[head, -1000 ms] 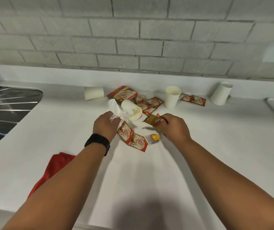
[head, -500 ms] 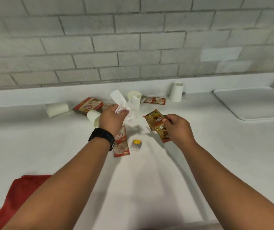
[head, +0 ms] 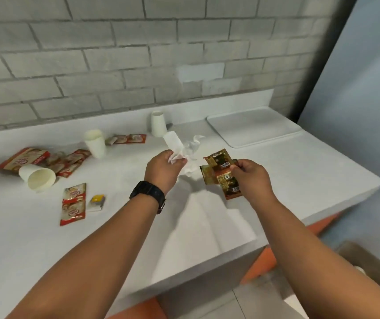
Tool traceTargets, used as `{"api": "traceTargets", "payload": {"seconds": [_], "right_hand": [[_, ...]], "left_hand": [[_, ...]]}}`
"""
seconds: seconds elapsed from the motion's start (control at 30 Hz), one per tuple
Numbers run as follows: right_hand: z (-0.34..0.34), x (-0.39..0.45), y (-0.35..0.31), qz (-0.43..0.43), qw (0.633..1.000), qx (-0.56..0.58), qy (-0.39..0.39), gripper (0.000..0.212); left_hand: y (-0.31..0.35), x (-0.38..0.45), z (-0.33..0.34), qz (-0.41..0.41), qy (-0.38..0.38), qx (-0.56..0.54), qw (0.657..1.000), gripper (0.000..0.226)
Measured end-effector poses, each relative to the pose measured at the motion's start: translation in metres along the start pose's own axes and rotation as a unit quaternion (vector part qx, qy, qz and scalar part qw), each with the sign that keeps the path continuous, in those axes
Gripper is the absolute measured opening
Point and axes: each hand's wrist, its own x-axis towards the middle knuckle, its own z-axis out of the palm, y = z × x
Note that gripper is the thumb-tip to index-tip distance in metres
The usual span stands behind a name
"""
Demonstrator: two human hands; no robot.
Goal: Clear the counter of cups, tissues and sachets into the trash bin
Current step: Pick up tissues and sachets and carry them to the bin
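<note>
My left hand (head: 164, 170) grips a crumpled white tissue (head: 179, 148) above the white counter (head: 138, 226). My right hand (head: 250, 177) pinches brown-gold sachets (head: 218, 173) beside it. On the counter to the left lie a tipped paper cup (head: 37, 177), an upright cup (head: 95, 143), an upside-down cup (head: 158, 123) by the wall, a red sachet strip (head: 73, 203), a small yellow sachet (head: 97, 202), a red packet (head: 21, 161) and more sachets (head: 129, 139). A brown bin (head: 373, 270) shows on the floor at lower right.
A white tray (head: 253, 127) lies at the counter's far right corner. A grey brick wall (head: 138, 54) backs the counter. The counter's right edge drops to orange cabinet fronts (head: 260, 263) and a tiled floor.
The view has swung right and both hands, still holding the tissue and sachets, have moved right, away from the litter. The bin and counter end have come into sight.
</note>
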Motion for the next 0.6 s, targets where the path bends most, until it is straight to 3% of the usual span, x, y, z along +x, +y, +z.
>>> {"api": "traceTargets", "payload": {"seconds": [0.2,0.27,0.33,0.6], "right_hand": [[-0.103,0.004,0.038,0.025,0.999,-0.014,0.042,0.017],[-0.131,0.004,0.053,0.039,0.997,-0.019,0.061,0.017],[-0.156,0.004,0.069,0.055,0.995,-0.019,0.082,0.016],[-0.218,0.011,0.112,0.114,0.977,0.016,0.178,0.015]], "left_hand": [[0.040,-0.024,0.102,0.001,-0.068,-0.007,0.998,0.038],[0.051,-0.033,0.134,0.014,-0.103,-0.002,0.995,0.028],[0.063,-0.040,0.165,0.027,-0.142,0.024,0.989,0.033],[0.108,-0.030,0.260,0.090,-0.258,0.097,0.957,0.037]]}}
